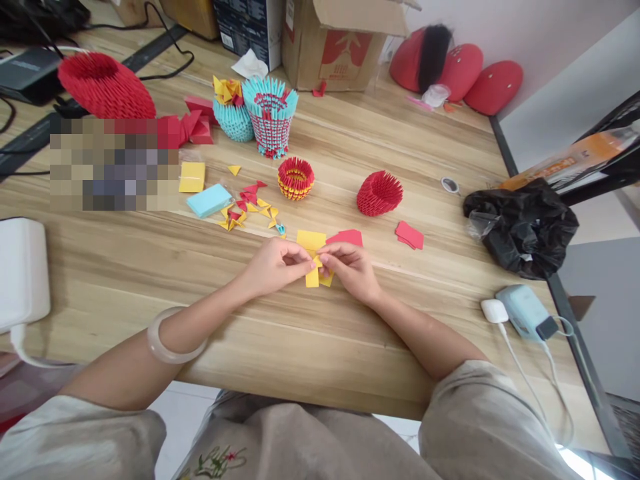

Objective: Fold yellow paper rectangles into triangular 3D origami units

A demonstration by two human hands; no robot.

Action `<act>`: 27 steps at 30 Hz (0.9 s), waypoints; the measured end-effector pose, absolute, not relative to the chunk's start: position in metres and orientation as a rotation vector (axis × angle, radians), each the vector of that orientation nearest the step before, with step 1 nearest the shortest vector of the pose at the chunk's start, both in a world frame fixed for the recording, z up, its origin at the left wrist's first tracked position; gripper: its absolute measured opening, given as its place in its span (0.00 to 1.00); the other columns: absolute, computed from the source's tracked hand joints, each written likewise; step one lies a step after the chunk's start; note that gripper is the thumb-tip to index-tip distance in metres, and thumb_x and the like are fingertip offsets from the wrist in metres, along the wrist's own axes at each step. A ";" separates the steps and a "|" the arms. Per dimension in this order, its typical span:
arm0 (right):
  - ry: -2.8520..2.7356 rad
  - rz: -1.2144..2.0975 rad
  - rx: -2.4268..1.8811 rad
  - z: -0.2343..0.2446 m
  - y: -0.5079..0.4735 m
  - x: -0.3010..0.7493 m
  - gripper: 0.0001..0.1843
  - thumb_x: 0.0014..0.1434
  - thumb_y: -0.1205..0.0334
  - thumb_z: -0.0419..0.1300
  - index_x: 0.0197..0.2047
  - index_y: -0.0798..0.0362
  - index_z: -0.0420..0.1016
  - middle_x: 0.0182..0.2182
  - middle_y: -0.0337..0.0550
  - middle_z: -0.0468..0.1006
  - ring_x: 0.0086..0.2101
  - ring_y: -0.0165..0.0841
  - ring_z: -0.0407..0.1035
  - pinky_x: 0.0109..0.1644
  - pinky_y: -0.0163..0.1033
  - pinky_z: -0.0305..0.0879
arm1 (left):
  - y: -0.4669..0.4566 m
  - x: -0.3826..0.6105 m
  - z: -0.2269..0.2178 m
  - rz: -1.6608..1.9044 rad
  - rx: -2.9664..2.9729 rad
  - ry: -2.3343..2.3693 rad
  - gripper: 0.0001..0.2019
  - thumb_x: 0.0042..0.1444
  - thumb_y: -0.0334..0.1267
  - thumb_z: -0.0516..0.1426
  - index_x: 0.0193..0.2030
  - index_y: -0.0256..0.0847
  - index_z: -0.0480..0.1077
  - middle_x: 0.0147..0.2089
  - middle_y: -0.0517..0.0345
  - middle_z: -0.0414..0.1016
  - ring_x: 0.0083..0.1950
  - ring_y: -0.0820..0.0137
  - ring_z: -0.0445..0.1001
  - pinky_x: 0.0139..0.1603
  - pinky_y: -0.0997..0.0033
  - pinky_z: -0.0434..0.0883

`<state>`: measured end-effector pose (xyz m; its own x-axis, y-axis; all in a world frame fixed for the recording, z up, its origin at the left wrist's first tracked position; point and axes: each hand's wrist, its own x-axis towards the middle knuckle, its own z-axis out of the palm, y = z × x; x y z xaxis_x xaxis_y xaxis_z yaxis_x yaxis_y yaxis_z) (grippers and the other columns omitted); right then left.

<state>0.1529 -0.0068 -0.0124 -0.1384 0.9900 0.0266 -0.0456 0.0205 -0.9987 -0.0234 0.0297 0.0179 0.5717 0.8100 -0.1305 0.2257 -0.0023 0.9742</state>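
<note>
My left hand [274, 267] and my right hand [351, 269] meet over the wooden table [150, 280], both pinching a small folded yellow paper piece [314, 273]. Just beyond them lie a yellow paper stack [311, 239] and red paper sheets [347, 237]. A white bangle [167, 340] sits on my left wrist.
Folded red and yellow paper pieces [250, 207] are scattered near a blue paper stack [210, 200]. Modular paper bowls stand behind: red-yellow [296, 178], red [379, 193], teal-red vase [271, 117]. Black plastic bag [523, 227] at right, charger [525, 312] near the edge, cardboard box [340, 43] at back.
</note>
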 end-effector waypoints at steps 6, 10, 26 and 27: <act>-1.767 0.663 -0.992 -0.020 -0.010 0.162 0.09 0.58 0.62 0.59 0.40 0.46 0.79 0.39 0.45 0.80 0.39 0.33 0.75 0.45 0.41 0.73 | 0.033 -0.024 0.016 0.734 1.233 1.001 0.08 0.42 0.40 0.64 0.22 0.37 0.76 0.21 0.58 0.75 0.24 0.73 0.71 0.27 0.74 0.69; -1.911 0.576 -0.934 -0.020 -0.011 0.164 0.08 0.58 0.62 0.59 0.37 0.45 0.80 0.37 0.44 0.80 0.35 0.32 0.75 0.40 0.39 0.74 | 0.032 -0.023 0.016 0.702 1.232 1.005 0.08 0.40 0.39 0.65 0.22 0.36 0.75 0.21 0.59 0.74 0.24 0.73 0.70 0.28 0.75 0.69; -1.240 1.159 -1.083 -0.013 -0.010 0.151 0.09 0.47 0.56 0.68 0.27 0.50 0.75 0.30 0.41 0.81 0.32 0.31 0.75 0.40 0.39 0.73 | 0.031 -0.022 0.012 0.806 1.540 0.882 0.07 0.49 0.36 0.60 0.34 0.37 0.78 0.33 0.54 0.78 0.33 0.70 0.74 0.31 0.74 0.71; -1.172 1.211 -1.085 -0.013 -0.010 0.150 0.10 0.45 0.56 0.69 0.26 0.51 0.73 0.30 0.40 0.81 0.31 0.30 0.75 0.39 0.39 0.73 | 0.031 -0.022 0.012 0.818 1.555 0.883 0.07 0.49 0.36 0.60 0.34 0.37 0.78 0.34 0.54 0.78 0.33 0.70 0.74 0.32 0.74 0.71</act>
